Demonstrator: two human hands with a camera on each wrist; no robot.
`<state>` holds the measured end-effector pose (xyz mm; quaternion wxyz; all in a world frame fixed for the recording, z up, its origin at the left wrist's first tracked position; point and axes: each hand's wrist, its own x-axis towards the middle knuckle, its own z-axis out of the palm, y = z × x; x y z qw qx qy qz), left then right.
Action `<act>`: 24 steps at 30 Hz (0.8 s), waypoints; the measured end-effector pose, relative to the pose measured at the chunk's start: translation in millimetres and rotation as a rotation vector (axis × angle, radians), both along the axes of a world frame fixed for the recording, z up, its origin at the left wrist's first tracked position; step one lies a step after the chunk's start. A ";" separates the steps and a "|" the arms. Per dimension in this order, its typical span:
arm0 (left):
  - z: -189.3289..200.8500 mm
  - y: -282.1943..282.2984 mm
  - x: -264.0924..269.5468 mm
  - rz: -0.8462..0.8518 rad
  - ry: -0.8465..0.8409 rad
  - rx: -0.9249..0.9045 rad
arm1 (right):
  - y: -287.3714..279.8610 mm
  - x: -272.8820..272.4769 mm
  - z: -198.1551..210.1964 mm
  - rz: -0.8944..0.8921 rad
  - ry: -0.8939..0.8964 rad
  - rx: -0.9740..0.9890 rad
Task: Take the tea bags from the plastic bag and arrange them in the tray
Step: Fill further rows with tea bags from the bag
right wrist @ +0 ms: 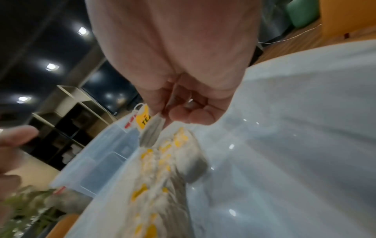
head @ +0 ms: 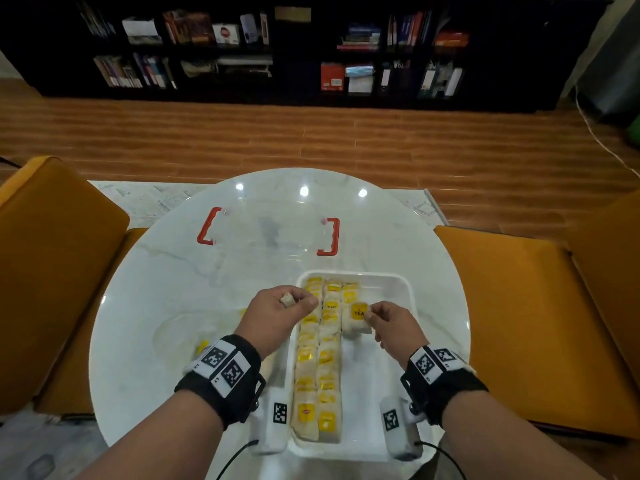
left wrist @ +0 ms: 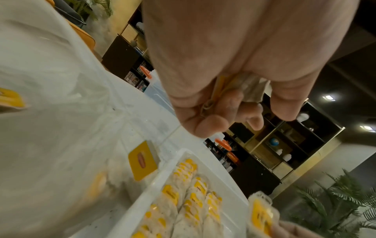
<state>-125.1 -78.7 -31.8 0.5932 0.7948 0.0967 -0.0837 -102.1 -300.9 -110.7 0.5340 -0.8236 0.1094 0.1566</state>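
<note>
A white tray [head: 407, 296] lies on the round table and holds rows of tea bags [head: 318, 368] with yellow tags. My right hand [head: 375, 318] pinches a tea bag with a yellow TEA tag [head: 356, 318] over the tray's third row; the same tea bag [right wrist: 151, 130] hangs from the fingers in the right wrist view. My left hand [head: 298, 301] hovers at the tray's left edge and grips a tea bag [head: 287, 300], seen crumpled in the fingers as a tea bag [left wrist: 240, 87]. The clear plastic bag [head: 194, 327] lies left of the tray with a few tea bags inside.
A clear lid with red handles [head: 270, 233] lies at the back of the white marble table [head: 156, 271]. Orange seats [head: 52, 258] flank the table on both sides. A dark bookshelf [head: 311, 46] stands beyond the wooden floor.
</note>
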 end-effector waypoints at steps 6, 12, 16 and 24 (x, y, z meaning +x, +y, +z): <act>-3.7 5.7 0.7 -0.029 0.003 0.019 | 4.8 -4.1 -37.0 -0.012 0.109 -0.155; -4.3 14.2 0.3 -0.030 0.004 0.041 | 18.4 0.2 -36.2 -0.029 0.127 -0.266; -2.6 18.0 -2.1 -0.035 0.008 0.044 | 24.1 1.9 -35.0 -0.040 0.158 -0.342; -3.7 24.0 -4.6 -0.039 0.004 0.059 | 32.5 -0.2 -28.4 -0.137 0.160 -0.274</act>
